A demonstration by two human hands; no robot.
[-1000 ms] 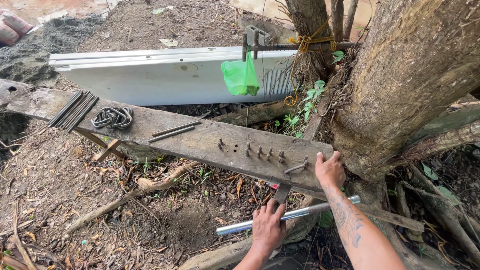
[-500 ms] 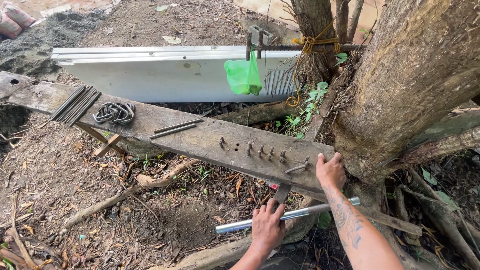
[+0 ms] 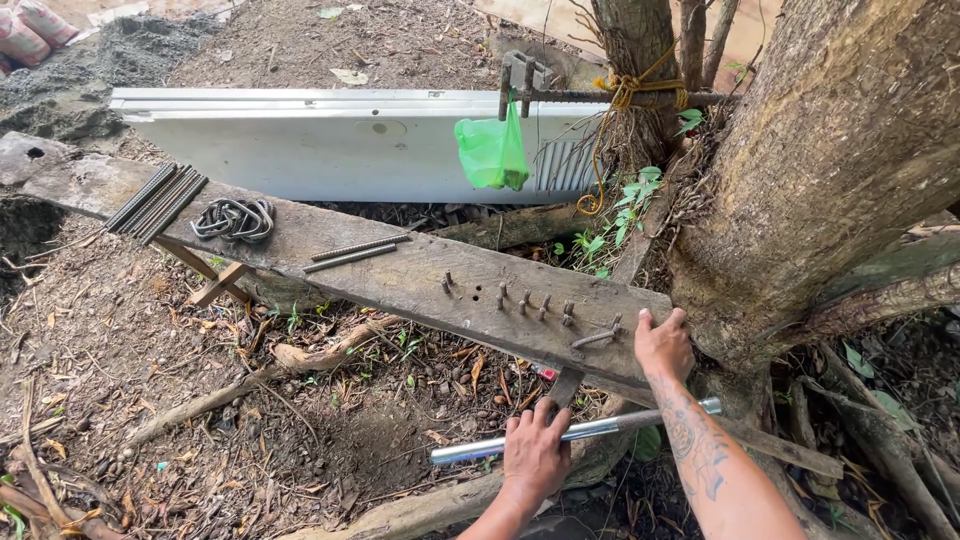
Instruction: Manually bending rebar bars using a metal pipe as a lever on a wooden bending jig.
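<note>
A weathered wooden plank (image 3: 400,275) runs diagonally from the far left to the tree trunk (image 3: 830,170). Several bent nails or pegs (image 3: 530,300) stick up near its right end. My right hand (image 3: 663,345) grips that end of the plank, fingers over the top edge, beside a bent rebar piece (image 3: 595,338). My left hand (image 3: 535,450) is closed over a silver metal pipe (image 3: 470,450) that lies below the plank, its fingertips reaching a wooden brace (image 3: 565,385) under the board.
On the plank lie a bundle of straight steel rods (image 3: 155,203), a heap of bent rebar stirrups (image 3: 235,218) and two short rods (image 3: 355,252). Behind stands a white panel (image 3: 330,140). A green plastic bag (image 3: 492,152) hangs from a tied bar. Roots, sticks and leaf litter cover the ground.
Both hands keep the same hold on pipe and plank. Only the head view has shifted slightly.
</note>
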